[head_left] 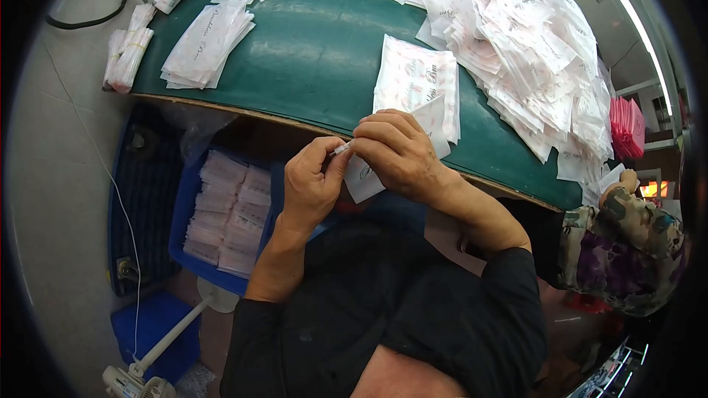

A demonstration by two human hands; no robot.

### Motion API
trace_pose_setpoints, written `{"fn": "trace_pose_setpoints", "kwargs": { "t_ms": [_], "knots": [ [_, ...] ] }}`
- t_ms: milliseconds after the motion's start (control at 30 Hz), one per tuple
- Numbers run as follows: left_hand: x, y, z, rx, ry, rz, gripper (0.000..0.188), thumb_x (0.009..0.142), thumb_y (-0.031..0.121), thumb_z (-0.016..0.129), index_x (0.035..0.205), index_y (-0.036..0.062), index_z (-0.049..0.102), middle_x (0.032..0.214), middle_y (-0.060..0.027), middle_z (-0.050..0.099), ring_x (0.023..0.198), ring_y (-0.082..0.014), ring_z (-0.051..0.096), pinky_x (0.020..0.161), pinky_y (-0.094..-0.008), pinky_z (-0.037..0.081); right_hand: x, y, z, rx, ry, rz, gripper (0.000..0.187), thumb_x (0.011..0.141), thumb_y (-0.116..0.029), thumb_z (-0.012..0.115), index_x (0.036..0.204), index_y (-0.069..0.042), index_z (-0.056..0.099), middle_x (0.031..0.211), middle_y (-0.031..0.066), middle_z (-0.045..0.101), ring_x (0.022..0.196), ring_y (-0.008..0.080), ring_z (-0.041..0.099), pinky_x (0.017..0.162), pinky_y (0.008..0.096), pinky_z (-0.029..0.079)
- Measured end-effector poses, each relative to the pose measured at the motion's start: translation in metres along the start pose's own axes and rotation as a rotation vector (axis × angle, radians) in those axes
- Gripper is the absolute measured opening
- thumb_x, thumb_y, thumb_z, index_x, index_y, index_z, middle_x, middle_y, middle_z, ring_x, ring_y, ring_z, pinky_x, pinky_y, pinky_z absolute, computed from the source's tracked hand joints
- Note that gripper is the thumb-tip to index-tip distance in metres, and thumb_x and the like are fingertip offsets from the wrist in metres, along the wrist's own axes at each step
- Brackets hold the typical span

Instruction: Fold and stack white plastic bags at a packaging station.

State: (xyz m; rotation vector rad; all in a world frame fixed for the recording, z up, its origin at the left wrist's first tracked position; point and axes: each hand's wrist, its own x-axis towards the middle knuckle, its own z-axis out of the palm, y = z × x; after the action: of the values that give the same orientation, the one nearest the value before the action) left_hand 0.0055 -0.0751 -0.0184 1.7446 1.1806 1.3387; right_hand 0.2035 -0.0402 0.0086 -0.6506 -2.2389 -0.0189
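At the near edge of the green table (317,37), both hands are close together on a whitish printed plastic bag (363,183). My left hand (313,180) is closed, its thumb and forefinger pinching a small white edge. Right beside it, my right hand (402,151) is closed on the same bag, fingers curled over it. The bag hangs below the right hand and shows again on its far side; whether this is one bag or two layers I cannot tell. Just beyond lies a flat stack of printed bags (413,66), partly covered by the right hand.
A large heap of similar bags (516,51) spreads along the far and right table. A smaller stack (206,44) and banded bundles (131,51) lie left. Below stands a blue crate (177,228) of packed bags, beside a fan (136,379). Another person's patterned sleeve (634,243) is at right.
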Motion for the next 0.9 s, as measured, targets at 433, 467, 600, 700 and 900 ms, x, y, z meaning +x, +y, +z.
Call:
{"fn": "trace_pose_setpoints", "kwargs": {
  "t_ms": [433, 467, 600, 700, 900],
  "knots": [
    [-0.012, -0.002, -0.049, 0.110, 0.008, 0.063, 0.011, 0.091, 0.005, 0.077, 0.098, 0.0026, 0.069, 0.079, -0.0106, 0.064, 0.067, -0.0259, 0.061, 0.061, -0.0360, 0.048, -0.006, -0.008, -0.051, -0.416, -0.323, 0.114, 0.028, 0.084, -0.017, 0.076, 0.111, -0.012, 0.069, 0.106, 0.0063, 0.057, 0.095, 0.0270, 0.057, 0.088, 0.0425, 0.045],
    [-0.007, -0.001, -0.048, 0.111, 0.006, 0.064, 0.011, 0.091, 0.005, 0.077, 0.098, 0.0026, 0.069, 0.079, -0.0106, 0.064, 0.067, -0.0259, 0.061, 0.061, -0.0360, 0.048, -0.001, -0.019, -0.049, -0.371, -0.326, 0.083, 0.031, 0.087, -0.019, 0.077, 0.115, -0.011, 0.068, 0.107, 0.0063, 0.056, 0.096, 0.0260, 0.057, 0.087, 0.0427, 0.045],
    [0.014, 0.017, -0.038, 0.192, -0.160, 0.436, 0.012, 0.089, 0.004, 0.077, 0.098, 0.0027, 0.069, 0.081, -0.0099, 0.065, 0.071, -0.0278, 0.062, 0.062, -0.0366, 0.049, 0.006, -0.033, -0.030, -0.055, -0.339, 0.139, 0.027, 0.089, -0.018, 0.077, 0.113, -0.008, 0.069, 0.098, 0.0074, 0.057, 0.092, 0.0273, 0.058, 0.082, 0.0419, 0.047],
    [0.023, 0.025, -0.038, 0.220, -0.283, 0.524, 0.014, 0.089, 0.004, 0.079, 0.099, 0.0020, 0.070, 0.086, -0.0090, 0.067, 0.077, -0.0227, 0.065, 0.066, -0.0345, 0.051, 0.001, -0.015, -0.022, 0.374, -0.458, 0.241, 0.021, 0.092, -0.016, 0.074, 0.108, -0.004, 0.070, 0.092, 0.0107, 0.061, 0.087, 0.0326, 0.061, 0.080, 0.0442, 0.049],
    [0.005, -0.003, -0.068, -0.918, -0.297, -0.215, 0.089, 0.082, 0.047, 0.090, 0.146, -0.0023, 0.050, 0.137, -0.0148, 0.064, 0.126, -0.0230, 0.061, 0.107, -0.0382, 0.047, -0.009, 0.000, -0.023, 1.115, -0.419, 0.829, 0.034, 0.110, -0.026, 0.057, 0.128, 0.000, 0.069, 0.123, 0.0088, 0.072, 0.115, 0.0186, 0.067, 0.102, 0.0353, 0.052]
  ]
}}
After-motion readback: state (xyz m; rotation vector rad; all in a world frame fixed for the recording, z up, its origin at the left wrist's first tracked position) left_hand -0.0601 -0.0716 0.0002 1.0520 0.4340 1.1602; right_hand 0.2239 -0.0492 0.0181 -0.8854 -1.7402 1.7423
